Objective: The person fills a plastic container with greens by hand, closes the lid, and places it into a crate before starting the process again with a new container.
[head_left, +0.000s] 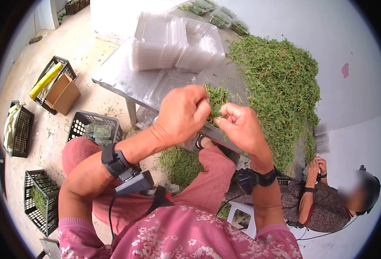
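Both of my hands meet over the front edge of the metal table (112, 75). My left hand (185, 113) is closed in a fist beside a small bunch of green sprigs (217, 93); what its fingers hold is hidden. The thumb and forefinger of my right hand (240, 125) pinch a green leafy sprig (216, 110). An open clear plastic box (169, 84) lies on the table behind my left hand. Tall stacks of nested clear boxes (156, 41) stand farther back. A large heap of green sprigs (281, 86) covers the table's right side.
Filled clear boxes (220, 19) sit at the table's back. Black crates (20, 129) stand on the floor at left, one holding a cardboard box (63, 95). More greens (179, 166) lie below the table. Another person (324, 203) sits at right, near a white stool (242, 211).
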Available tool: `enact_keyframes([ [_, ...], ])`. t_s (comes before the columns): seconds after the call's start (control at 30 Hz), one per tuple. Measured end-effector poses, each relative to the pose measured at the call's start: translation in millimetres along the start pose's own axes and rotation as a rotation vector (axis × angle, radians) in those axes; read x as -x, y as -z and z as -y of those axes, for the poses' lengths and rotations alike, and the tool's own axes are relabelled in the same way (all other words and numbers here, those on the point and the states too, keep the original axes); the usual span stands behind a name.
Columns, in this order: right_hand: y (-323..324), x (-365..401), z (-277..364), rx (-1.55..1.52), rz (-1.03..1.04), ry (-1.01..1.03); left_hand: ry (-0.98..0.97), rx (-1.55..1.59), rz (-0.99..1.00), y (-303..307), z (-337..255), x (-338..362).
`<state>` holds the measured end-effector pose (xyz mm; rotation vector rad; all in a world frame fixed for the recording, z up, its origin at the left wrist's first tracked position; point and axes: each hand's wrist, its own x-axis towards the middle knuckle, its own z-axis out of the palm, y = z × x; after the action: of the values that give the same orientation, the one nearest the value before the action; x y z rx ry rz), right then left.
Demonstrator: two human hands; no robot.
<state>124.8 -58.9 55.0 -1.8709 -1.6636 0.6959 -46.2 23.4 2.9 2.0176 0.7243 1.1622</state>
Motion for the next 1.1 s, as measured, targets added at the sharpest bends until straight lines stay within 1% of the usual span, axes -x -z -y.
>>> enact_keyframes([
  [0.07,-2.5,-1.6,-15.2,-0.078,-0.035,-0.007,0.166,0.160,-0.048,7.8,-0.1,-12.0],
  [0.2,16.6,-5.9,-15.7,-0.129,-0.162,-0.027,0.281,0.318,0.048,8.6,9.4,-19.1],
  [0.23,21.7,-8.0,-15.2,-0.209,-0.187,-0.044,0.287,0.316,0.089,4.3,13.3,-18.3],
  [0.33,27.9,-18.3,-27.4,-0.389,-0.180,-0.094,0.300,0.274,0.210,-4.6,16.9,-18.3],
  [0.4,23.0,-24.1,-31.8,-0.455,-0.134,-0.152,0.307,0.200,0.276,-6.1,16.0,-21.9],
  [0.47,11.7,-28.9,-28.4,-0.461,-0.107,-0.215,0.231,0.084,0.250,-10.4,18.5,-21.9],
  [0.5,7.3,-33.6,-33.7,-0.407,-0.097,-0.245,0.193,0.026,0.237,-13.0,20.1,-21.5],
  [0.6,-1.1,-35.4,-40.9,-0.289,-0.172,-0.222,0.114,-0.053,0.127,-18.4,22.8,-18.3],
  [0.7,3.9,-30.7,-52.6,-0.256,-0.217,-0.162,0.083,0.008,-0.004,-17.5,28.1,-16.5],
  [0.8,6.5,-21.5,-53.4,-0.142,-0.173,-0.059,0.130,-0.025,0.054,-9.6,32.5,-14.3],
  [0.9,-2.8,-23.4,-51.7,-0.025,-0.211,-0.030,0.141,-0.088,0.096,-5.6,35.2,-10.0],
  [1.0,-7.8,-25.4,-33.4,0.122,-0.182,-0.072,0.097,-0.144,0.129,-6.2,37.1,-5.1],
  [1.1,-18.9,-30.0,-36.2,0.001,-0.153,-0.074,-0.065,-0.245,0.150,-7.3,36.3,-2.4],
])
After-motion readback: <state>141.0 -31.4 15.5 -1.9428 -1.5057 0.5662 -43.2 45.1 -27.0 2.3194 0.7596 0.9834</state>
